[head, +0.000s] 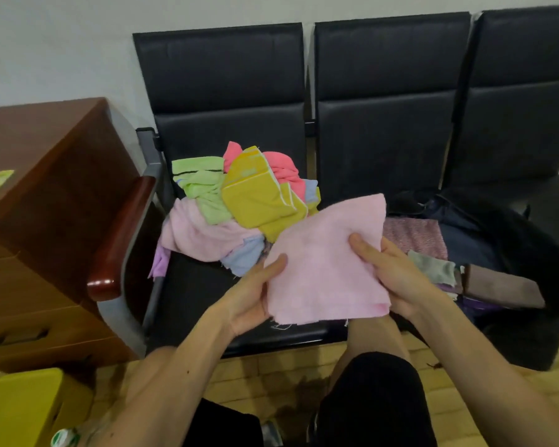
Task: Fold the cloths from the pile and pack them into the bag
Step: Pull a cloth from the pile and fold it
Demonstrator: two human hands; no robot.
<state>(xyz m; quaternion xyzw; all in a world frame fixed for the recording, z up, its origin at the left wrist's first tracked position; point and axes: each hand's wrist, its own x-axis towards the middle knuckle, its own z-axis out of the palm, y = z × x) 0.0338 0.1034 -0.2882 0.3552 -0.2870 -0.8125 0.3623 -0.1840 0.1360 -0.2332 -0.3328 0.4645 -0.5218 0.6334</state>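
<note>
A pale pink cloth (326, 259) is held up in front of me over the front of the black seat (194, 295). My left hand (255, 291) grips its lower left edge, thumb on top. My right hand (391, 269) grips its right edge, thumb across the front. Behind it on the seat lies the pile of cloths (239, 201): yellow, green, coral pink, pale pink and light blue. The dark open bag (523, 253) sits on the neighbouring seat to the right, with several folded cloths (417, 233) inside.
A row of black padded chairs (391, 101) runs along the white wall. A wooden armrest (123, 240) and a brown wooden cabinet (46, 221) stand at the left. A yellow box (17, 411) sits at the bottom left. My knees in dark shorts are below.
</note>
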